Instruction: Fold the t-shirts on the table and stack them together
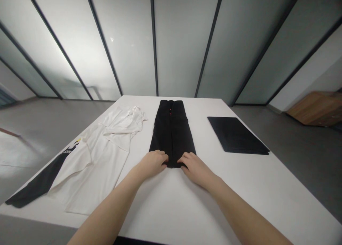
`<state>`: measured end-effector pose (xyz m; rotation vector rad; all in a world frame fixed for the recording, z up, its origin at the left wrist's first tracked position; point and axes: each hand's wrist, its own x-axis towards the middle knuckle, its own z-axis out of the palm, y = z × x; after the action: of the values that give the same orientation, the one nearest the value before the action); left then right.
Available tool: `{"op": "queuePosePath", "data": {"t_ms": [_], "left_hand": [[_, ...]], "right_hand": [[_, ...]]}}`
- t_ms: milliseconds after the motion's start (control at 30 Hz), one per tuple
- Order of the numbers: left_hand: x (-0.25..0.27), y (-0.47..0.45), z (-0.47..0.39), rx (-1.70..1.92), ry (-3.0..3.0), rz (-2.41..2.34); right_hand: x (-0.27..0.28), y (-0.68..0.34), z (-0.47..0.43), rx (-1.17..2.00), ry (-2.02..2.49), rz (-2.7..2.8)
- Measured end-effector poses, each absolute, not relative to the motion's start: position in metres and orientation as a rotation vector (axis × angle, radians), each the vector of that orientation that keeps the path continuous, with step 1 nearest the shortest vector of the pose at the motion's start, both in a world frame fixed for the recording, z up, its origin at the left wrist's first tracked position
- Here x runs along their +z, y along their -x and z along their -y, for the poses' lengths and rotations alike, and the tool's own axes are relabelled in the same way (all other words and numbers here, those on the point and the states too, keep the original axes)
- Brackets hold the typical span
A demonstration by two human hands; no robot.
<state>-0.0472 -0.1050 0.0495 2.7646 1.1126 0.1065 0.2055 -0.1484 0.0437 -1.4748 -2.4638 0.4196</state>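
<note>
A black garment [172,131] lies flat in the middle of the table, folded into a long narrow strip with a seam line down its centre. Small red marks show near its far end. My left hand [154,161] is closed on the left corner of its near edge, fingers curled over the cloth. At the right corner of that same edge, my right hand [192,165] grips the fabric between thumb and fingers. Both thumbs are tucked low against the edge, partly hidden. The cloth rests on the tabletop along its whole length.
Loosely spread white shirts [104,163] cover the left side of the white table [171,209], with a dark printed garment [45,177] at the table's left edge. A flat black folded piece [236,135] lies on the right. Frosted glass panels [179,42] stand behind the table.
</note>
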Motion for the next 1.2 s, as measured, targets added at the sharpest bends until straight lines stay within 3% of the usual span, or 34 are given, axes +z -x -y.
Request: {"op": "queuePosePath", "data": {"t_ms": [267, 567, 900, 1200], "left_hand": [[0.038, 0.033, 0.104, 0.168, -2.893, -1.307], [0.043, 0.047, 0.087, 0.353, -2.618, -1.127], [0.084, 0.077, 0.097, 0.406, -2.533, -1.298], [0.08, 0.076, 0.105, 0.0, -2.29, -0.888]], "right_hand": [[0.019, -0.202, 0.136, 0.261, 1.529, 2.369], [0.038, -0.206, 0.13, 0.675, 1.49, 2.26], [0.049, -0.237, 0.13, 0.401, 1.329, 2.168], [0.062, -0.239, 0.145, 0.997, 1.139, 2.512]]}}
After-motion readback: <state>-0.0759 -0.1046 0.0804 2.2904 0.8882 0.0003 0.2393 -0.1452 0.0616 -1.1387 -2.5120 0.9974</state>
